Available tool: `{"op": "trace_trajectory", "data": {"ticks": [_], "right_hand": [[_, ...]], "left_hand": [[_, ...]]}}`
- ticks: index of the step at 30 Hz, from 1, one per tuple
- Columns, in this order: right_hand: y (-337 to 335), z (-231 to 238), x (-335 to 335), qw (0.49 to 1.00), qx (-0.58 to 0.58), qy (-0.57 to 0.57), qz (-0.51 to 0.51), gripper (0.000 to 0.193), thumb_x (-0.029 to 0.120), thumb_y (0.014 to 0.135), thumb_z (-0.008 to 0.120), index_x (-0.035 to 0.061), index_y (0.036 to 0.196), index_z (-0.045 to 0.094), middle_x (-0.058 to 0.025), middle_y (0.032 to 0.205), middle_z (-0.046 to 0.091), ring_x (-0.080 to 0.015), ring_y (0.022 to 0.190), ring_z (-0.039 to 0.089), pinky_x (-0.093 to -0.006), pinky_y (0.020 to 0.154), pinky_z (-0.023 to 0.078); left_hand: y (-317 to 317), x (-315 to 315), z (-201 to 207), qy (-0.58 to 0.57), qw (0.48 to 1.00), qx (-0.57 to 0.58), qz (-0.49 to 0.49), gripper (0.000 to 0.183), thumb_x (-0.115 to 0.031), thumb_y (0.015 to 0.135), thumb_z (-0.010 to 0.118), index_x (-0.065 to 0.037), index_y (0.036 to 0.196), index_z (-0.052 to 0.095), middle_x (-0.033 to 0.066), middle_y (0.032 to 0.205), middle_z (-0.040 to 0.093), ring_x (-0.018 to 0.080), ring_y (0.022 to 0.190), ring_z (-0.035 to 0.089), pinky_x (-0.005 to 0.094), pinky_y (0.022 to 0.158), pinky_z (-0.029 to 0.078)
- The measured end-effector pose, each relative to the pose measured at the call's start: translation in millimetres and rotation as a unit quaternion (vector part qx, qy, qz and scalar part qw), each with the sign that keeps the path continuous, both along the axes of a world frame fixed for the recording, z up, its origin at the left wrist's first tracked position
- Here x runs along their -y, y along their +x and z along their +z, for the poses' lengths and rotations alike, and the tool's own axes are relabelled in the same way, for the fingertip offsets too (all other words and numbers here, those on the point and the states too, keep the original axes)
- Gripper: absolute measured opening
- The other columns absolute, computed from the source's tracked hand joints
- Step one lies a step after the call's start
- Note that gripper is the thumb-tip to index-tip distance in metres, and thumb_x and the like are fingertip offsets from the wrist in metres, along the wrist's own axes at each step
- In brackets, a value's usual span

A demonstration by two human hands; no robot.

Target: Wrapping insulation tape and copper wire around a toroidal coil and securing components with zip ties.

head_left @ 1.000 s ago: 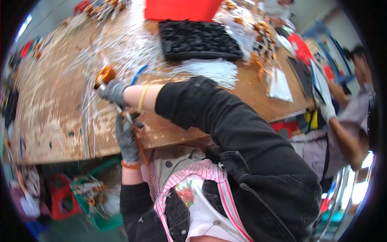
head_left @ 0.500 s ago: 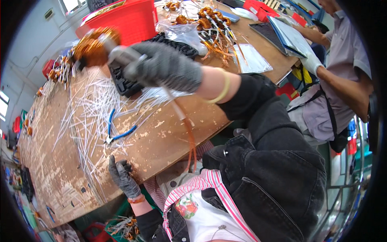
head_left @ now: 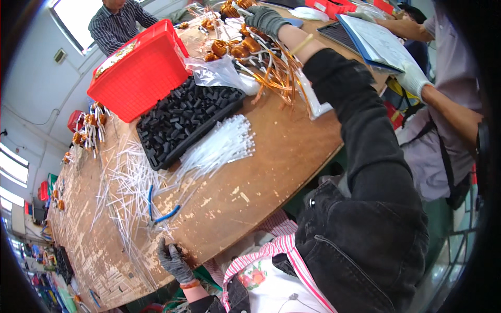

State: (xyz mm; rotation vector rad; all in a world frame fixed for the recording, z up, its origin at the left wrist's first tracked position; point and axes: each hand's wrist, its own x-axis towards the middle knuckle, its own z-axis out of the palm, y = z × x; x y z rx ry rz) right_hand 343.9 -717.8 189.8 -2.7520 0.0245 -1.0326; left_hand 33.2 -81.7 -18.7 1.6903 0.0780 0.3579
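Observation:
My right hand, in a grey glove, is stretched out to the far side of the table. Its fingers are closed at the white-sleeved lead of a copper-wound coil, beside a pile of similar coils with orange and white leads. By the near table edge, my gloved left hand is empty, its thumb and fingers apart. Just beyond it lie blue-handled cutters on scattered white plastic strips. A bundle of white cable ties lies farther off.
A black tray of short black sleeves stands before a red crate. More coils are at the left. On the right a person in white gloves holds a blue clipboard; another person is behind the crate.
My right hand has swung from the left, where it held a coil with trailing leads, to the pile at the back. That coil is out of the hand. The left hand stays at the table edge.

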Motion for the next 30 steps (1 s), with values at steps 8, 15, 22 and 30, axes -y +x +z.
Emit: {"op": "trace_trajectory", "data": {"ticks": [8, 15, 22, 30], "right_hand": [[-21.7, -72.1, -110.7, 0.984, -0.180, -0.003, 0.003, 0.038, 0.037, 0.083, 0.056, 0.0083, 0.107, 0.059, -0.0190, 0.109, 0.058, -0.0328, 0.104, 0.055, -0.0406, 0.090, 0.043], [-167.9, -130.3, -131.0, 0.968, 0.060, 0.168, 0.178, 0.035, 0.022, 0.082, 0.061, 0.0079, 0.113, 0.056, -0.0162, 0.105, 0.059, -0.0310, 0.099, 0.056, -0.0401, 0.086, 0.045], [-266.7, -176.0, -149.6, 0.982, -0.003, 0.113, 0.149, 0.045, 0.029, 0.082, 0.060, 0.0040, 0.119, 0.051, -0.0171, 0.114, 0.054, -0.0321, 0.108, 0.050, -0.0403, 0.095, 0.038], [-282.1, -207.4, -161.8, 0.989, -0.090, -0.003, 0.121, 0.057, 0.037, 0.082, 0.058, 0.0037, 0.126, 0.045, -0.0192, 0.126, 0.047, -0.0330, 0.120, 0.041, -0.0408, 0.103, 0.030]], "left_hand": [[-4.3, -2.6, -4.2, 0.005, 0.999, -0.026, 0.023, 0.031, -0.002, 0.088, 0.050, -0.003, 0.119, 0.051, 0.0015, 0.080, 0.053, 0.0071, 0.063, 0.047, 0.0190, 0.054, 0.041], [0.0, -11.2, -15.2, 0.043, 0.999, -0.016, 0.020, 0.029, -0.004, 0.089, 0.050, -0.003, 0.118, 0.051, 0.0016, 0.079, 0.053, 0.0068, 0.059, 0.046, 0.0186, 0.051, 0.040], [-0.6, -4.3, -12.1, 0.022, 1.000, -0.014, -0.007, 0.026, -0.003, 0.089, 0.049, -0.003, 0.116, 0.053, 0.0011, 0.080, 0.054, 0.0069, 0.063, 0.045, 0.0190, 0.054, 0.039], [-1.1, -18.5, -24.2, 0.338, 0.938, 0.060, 0.053, 0.031, -0.016, 0.082, 0.061, -0.003, 0.110, 0.058, 0.0135, 0.108, 0.058, 0.0253, 0.104, 0.052, 0.0356, 0.092, 0.039]]}}
